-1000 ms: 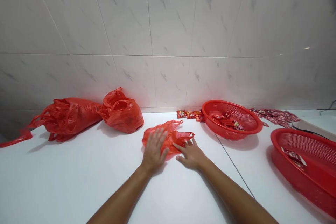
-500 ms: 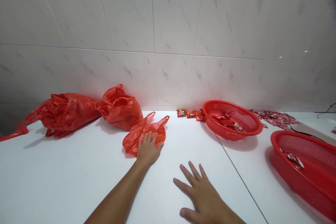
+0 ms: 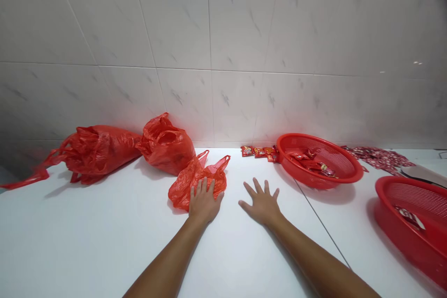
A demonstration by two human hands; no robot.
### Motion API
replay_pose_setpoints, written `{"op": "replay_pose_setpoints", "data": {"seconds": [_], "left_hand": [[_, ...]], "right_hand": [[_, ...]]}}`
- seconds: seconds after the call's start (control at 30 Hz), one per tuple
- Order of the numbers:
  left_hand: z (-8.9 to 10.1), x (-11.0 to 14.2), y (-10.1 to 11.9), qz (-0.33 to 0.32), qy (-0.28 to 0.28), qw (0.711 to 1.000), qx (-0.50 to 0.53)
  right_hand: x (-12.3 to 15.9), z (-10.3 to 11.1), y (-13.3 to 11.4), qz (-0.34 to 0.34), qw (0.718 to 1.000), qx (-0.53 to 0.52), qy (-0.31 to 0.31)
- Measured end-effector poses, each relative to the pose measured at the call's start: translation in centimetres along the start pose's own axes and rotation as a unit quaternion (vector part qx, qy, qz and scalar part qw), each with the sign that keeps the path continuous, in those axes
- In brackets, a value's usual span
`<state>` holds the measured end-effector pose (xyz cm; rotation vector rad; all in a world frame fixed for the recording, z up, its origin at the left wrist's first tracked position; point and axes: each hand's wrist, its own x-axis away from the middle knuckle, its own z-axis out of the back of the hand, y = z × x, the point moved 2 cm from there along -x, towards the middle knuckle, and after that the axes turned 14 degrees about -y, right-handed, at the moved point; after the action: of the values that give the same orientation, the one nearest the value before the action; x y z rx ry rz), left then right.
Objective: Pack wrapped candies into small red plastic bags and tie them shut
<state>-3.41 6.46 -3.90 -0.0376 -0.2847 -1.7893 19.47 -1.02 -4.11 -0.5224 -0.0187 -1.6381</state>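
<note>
White surface (image 3: 104, 237), tiled wall (image 3: 209, 32) along the back edge. Back-left: two stuffed red plastic bags, long one (image 3: 101, 149) on its side, rounder one (image 3: 165, 146) against the wall. Back edge, right of centre: red mesh basket (image 3: 316, 179) with red packets (image 3: 310, 164) inside, row of loose red sachets (image 3: 258, 151) just left of it. Back-right corner: pile of printed wrappers (image 3: 379, 158). Right edge: second red basket (image 3: 405, 242).

Mid-surface, near the back edge: crumpled red carrier bag (image 3: 183, 191), just in front of the rounder bag, handles up. Left grip (image 3: 205, 201) flat on it, fingers apart, not clamped. Right grip (image 3: 261, 202) open on bare surface, just right of the bag.

Risks: thin film under a flat palm, so slippage likely. Handles close to rounder bag, possible snag. Loose sachets exposed to any wide sweep.
</note>
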Motion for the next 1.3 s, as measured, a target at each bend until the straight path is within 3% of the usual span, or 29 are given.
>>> {"op": "replay_pose_setpoints", "data": {"seconds": [0.17, 0.3, 0.53, 0.8, 0.97, 1.13, 1.3], "left_hand": [[-0.3, -0.3, 0.2, -0.006, -0.005, 1.0, 0.001], [-0.3, 0.0, 0.5, -0.023, -0.012, 1.0, -0.008], [-0.5, 1.5, 2.3, -0.079, -0.027, 0.996, -0.016], [-0.3, 2.4, 3.3, -0.103, 0.001, 0.994, -0.021], [-0.3, 2.7, 3.5, -0.143, 0.024, 0.989, -0.02], [0.5, 3.1, 4.0, -0.223, 0.127, 0.966, -0.03], [1.6, 2.8, 3.3, -0.225, 0.247, 0.943, -0.007]], "right_hand": [[-5.5, 1.6, -1.7, -0.048, 0.999, -0.017, 0.014], [-7.8, 2.0, -2.4, -0.056, 0.996, -0.062, 0.036], [-7.7, 2.2, -1.9, 0.093, 0.95, -0.245, 0.166], [-8.7, 2.5, -0.1, 0.166, 0.843, -0.454, 0.236], [-9.0, 2.3, -0.1, 0.157, 0.791, -0.535, 0.253], [-9.1, 2.4, -0.4, 0.181, 0.748, -0.59, 0.242], [-9.2, 2.9, 0.1, 0.199, 0.659, -0.685, 0.239]]}}
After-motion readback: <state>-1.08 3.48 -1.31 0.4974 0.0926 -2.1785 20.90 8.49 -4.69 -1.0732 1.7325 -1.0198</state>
